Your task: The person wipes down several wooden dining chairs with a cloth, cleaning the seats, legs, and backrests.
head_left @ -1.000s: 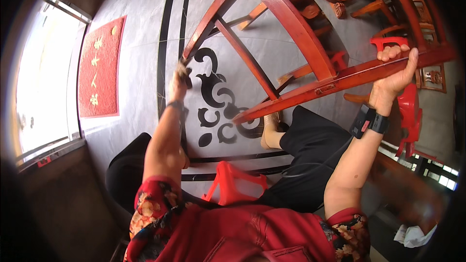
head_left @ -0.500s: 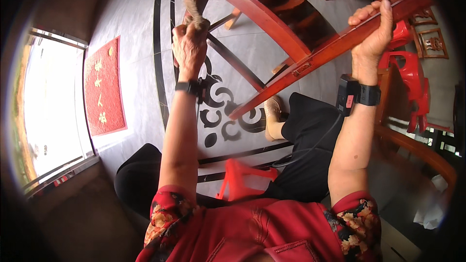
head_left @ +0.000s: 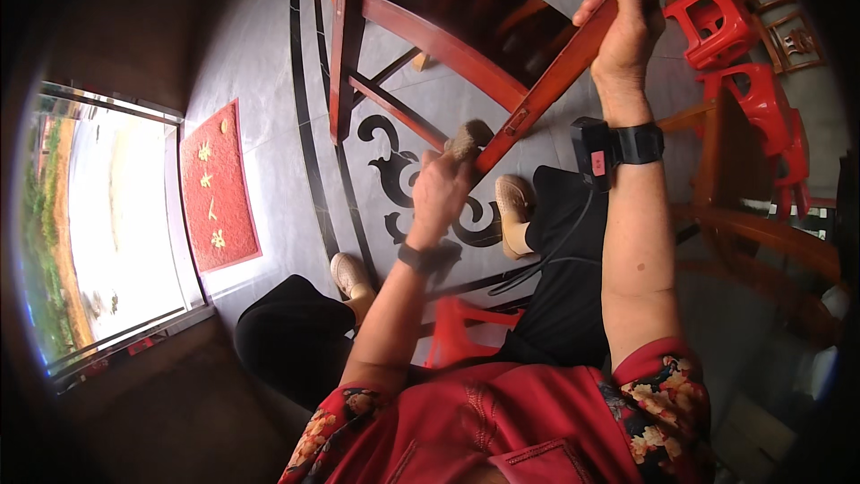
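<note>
A dark reddish-brown wooden chair [head_left: 439,47] is tipped over in front of me, its legs pointing toward me. My right hand [head_left: 625,36] is wrapped round the upper part of its right-hand long rail [head_left: 546,94]. Near the lower end of that rail, my left hand [head_left: 440,190] grips a bunched brownish-grey cloth [head_left: 468,137]. The cloth is against or right beside the wood, slightly blurred. To the left, another chair leg [head_left: 343,81] joins the curved seat edge, and a thin crossbar [head_left: 394,108] runs from it toward the cloth.
Red plastic stools [head_left: 717,22] stand at the right, by a wooden chair [head_left: 717,161]. Another red stool [head_left: 461,327] is beneath me. My feet are on grey tiles [head_left: 260,63] with black inlay. A red mat [head_left: 219,188] lies by the bright doorway [head_left: 116,215] at left.
My left hand has moved with the cloth from the left chair leg down and right to the right-hand rail. My right hand and the chair have shifted left in view.
</note>
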A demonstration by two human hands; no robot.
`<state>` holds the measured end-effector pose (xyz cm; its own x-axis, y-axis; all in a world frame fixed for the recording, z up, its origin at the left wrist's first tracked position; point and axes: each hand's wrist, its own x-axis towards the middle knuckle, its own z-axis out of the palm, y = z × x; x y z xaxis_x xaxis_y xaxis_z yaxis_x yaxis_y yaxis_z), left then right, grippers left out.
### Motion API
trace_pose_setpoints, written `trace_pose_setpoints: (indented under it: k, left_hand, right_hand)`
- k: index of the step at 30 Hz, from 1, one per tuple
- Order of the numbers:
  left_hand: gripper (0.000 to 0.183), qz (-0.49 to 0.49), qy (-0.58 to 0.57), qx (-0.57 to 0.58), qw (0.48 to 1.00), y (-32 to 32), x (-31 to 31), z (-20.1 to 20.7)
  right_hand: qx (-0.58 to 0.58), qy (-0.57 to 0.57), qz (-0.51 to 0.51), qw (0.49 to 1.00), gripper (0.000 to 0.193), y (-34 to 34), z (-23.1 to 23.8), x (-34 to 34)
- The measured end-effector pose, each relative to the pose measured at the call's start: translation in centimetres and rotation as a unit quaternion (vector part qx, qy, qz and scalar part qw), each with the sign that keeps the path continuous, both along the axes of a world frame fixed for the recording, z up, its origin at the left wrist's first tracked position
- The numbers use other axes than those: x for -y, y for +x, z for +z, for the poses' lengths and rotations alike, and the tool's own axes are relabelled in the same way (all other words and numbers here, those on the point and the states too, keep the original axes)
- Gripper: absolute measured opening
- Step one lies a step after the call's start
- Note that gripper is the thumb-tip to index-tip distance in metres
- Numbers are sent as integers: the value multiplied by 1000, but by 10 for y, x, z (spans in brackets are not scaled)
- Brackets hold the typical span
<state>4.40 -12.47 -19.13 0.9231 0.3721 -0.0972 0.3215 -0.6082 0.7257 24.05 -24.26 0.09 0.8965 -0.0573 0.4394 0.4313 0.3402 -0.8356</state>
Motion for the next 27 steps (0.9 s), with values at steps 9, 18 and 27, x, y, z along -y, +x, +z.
trace_pose_setpoints:
  k: [9,18,27]
  left_hand:
    - [18,37,165,173,970,30,-113,-52]
    - [20,129,236,148,952,67,-168,-41]
    - [20,-62,120,127,983,-7,-12,-13]
  right_hand:
    - [10,-17,13,1000,26,-2,-2,-1]
    - [-7,-1,8,1000,26,2,5,1]
    - [-7,-8,-13,1000,29,-3,6,1]
